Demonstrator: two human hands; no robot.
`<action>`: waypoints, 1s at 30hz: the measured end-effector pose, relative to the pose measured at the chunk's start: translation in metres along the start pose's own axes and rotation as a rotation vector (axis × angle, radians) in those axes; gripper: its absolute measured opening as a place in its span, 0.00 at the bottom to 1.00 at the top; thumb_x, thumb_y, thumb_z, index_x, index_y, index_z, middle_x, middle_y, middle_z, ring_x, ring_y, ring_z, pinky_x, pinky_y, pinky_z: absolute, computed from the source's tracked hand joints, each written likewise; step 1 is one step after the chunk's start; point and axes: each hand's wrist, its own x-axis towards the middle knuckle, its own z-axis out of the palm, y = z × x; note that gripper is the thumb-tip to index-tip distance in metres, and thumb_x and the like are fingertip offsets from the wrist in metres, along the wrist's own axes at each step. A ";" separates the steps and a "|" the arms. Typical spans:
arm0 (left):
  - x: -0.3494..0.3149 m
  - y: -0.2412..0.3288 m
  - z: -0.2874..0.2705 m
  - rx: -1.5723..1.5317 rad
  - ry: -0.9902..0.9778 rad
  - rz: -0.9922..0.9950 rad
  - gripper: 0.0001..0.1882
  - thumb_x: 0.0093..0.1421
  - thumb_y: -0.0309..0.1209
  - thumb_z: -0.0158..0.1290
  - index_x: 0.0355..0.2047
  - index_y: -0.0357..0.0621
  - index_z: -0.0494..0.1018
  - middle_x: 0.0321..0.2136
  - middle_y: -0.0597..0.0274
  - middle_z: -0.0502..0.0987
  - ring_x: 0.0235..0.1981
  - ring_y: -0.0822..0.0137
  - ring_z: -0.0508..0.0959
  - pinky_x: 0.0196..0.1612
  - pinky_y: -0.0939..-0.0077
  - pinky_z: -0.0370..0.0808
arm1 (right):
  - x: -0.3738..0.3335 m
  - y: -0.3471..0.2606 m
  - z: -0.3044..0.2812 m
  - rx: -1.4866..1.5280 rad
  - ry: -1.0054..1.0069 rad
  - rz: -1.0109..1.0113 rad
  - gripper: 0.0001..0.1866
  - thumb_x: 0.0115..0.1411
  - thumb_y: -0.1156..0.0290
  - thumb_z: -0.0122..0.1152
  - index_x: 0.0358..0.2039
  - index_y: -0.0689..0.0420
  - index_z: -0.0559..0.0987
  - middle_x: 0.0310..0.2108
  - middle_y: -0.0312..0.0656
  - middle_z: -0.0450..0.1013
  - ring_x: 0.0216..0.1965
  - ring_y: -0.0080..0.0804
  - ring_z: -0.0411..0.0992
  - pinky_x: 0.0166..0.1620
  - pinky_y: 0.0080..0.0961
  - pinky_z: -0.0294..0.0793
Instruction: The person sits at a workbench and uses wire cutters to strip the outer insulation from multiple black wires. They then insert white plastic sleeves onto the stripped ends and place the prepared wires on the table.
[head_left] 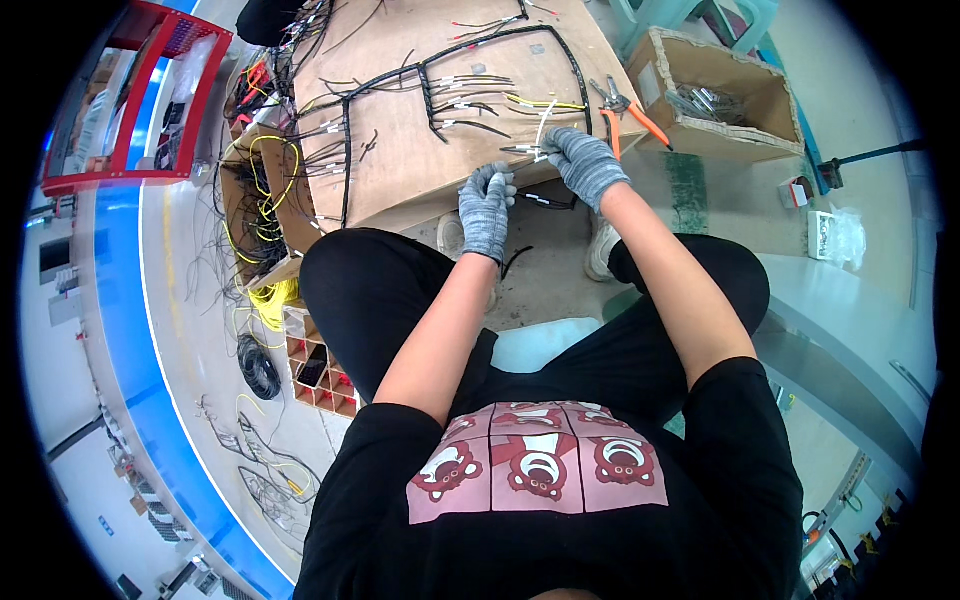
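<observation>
Pale wood makes up the table [400,170], the biggest thing near the hands. A cardboard box [720,142] with metal pieces inside stands just beside its right side. The black wire bundle [428,95] lies branched across the tabletop, beyond both hands. Grey gloves cover both hands: the left hand [487,185] is at the table's near edge, its fingertips drawn together, around what I cannot tell; the right hand [552,150] has curled fingers at a thin white strip [545,120], whether pinching it I cannot tell. Orange-handled pliers [618,103] lie near the right hand.
</observation>
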 end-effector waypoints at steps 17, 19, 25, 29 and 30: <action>-0.007 0.019 -0.011 0.152 -0.025 0.008 0.09 0.60 0.29 0.46 0.40 0.41 0.70 0.28 0.65 0.75 0.19 0.80 0.66 0.22 0.89 0.64 | 0.024 -0.011 -0.017 0.547 -0.088 0.166 0.16 0.55 0.76 0.47 0.43 0.58 0.75 0.34 0.41 0.75 0.33 0.24 0.70 0.42 0.18 0.68; -0.011 0.027 -0.015 0.163 -0.111 0.016 0.09 0.61 0.31 0.46 0.39 0.41 0.70 0.24 0.68 0.74 0.17 0.81 0.63 0.20 0.89 0.62 | 0.011 -0.032 -0.035 0.796 -0.194 0.158 0.15 0.54 0.76 0.50 0.43 0.60 0.75 0.35 0.39 0.75 0.36 0.23 0.70 0.43 0.19 0.68; -0.018 0.053 -0.025 -0.085 -0.480 -0.230 0.12 0.60 0.37 0.48 0.36 0.40 0.71 0.17 0.70 0.66 0.15 0.81 0.61 0.17 0.88 0.58 | -0.010 -0.065 -0.040 1.059 -0.306 0.156 0.14 0.55 0.76 0.50 0.42 0.61 0.75 0.36 0.38 0.74 0.37 0.23 0.70 0.44 0.19 0.68; -0.029 0.064 -0.033 -0.095 -0.563 -0.277 0.12 0.59 0.34 0.50 0.37 0.37 0.70 0.20 0.68 0.67 0.16 0.80 0.61 0.17 0.88 0.59 | -0.020 -0.071 -0.030 1.004 -0.387 0.179 0.15 0.57 0.69 0.53 0.45 0.58 0.75 0.37 0.36 0.74 0.39 0.21 0.69 0.44 0.17 0.68; -0.031 0.064 -0.036 -0.130 -0.558 -0.283 0.11 0.59 0.33 0.49 0.36 0.37 0.70 0.21 0.67 0.68 0.16 0.80 0.62 0.16 0.89 0.58 | -0.024 -0.074 -0.030 1.031 -0.341 0.198 0.15 0.56 0.71 0.53 0.44 0.59 0.74 0.37 0.36 0.74 0.40 0.22 0.69 0.44 0.18 0.69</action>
